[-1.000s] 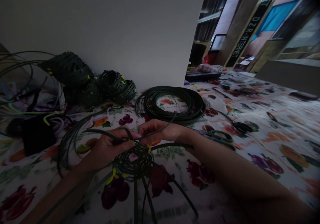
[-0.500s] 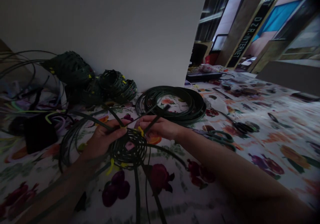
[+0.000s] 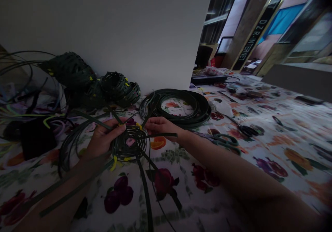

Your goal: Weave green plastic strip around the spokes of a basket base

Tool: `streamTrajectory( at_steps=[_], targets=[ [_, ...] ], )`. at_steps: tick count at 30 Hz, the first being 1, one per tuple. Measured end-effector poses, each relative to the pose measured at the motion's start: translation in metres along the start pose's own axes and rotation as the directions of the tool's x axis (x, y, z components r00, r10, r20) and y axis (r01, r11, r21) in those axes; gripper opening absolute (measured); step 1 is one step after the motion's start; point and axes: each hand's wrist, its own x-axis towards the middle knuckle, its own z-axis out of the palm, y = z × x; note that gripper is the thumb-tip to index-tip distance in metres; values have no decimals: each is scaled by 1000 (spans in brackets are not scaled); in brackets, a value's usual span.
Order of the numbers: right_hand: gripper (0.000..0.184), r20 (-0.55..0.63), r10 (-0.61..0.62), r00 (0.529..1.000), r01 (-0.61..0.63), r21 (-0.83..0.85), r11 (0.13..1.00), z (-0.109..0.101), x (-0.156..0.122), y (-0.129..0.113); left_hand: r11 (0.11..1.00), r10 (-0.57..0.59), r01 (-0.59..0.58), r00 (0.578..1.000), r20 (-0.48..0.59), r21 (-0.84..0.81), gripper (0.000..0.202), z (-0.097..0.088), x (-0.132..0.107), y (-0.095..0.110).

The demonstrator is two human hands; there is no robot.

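Black pouch (image 3: 37, 138) and dark green woven baskets (image 3: 77, 74) sit against a white wall (image 3: 103, 28) on a floral tablecloth (image 3: 259, 169). The left hand (image 3: 103, 138), half closed, grips the near edge of a flat woven disc (image 3: 128, 145), thumb on top, the disc lying on the cloth with its spokes splayed. The right hand (image 3: 162, 126), fingers loosely extended, touches a strip (image 3: 162, 135) at the disc's far side, near a strip coil (image 3: 178, 104) and scissors (image 3: 224, 140).
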Motion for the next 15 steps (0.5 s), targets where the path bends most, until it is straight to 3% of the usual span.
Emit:
streamTrajectory(
  at_steps=[8,15],
  targets=[
    [28,109,-42,993,45,-21,999,-9,3,14,998,-57,57,998,17,-5,37,0,1,-6],
    [22,77,-79,994,92,-177,980,-8,5,25,992,-124,124,992,14,-14,37,-2,4,-7]
  ],
)
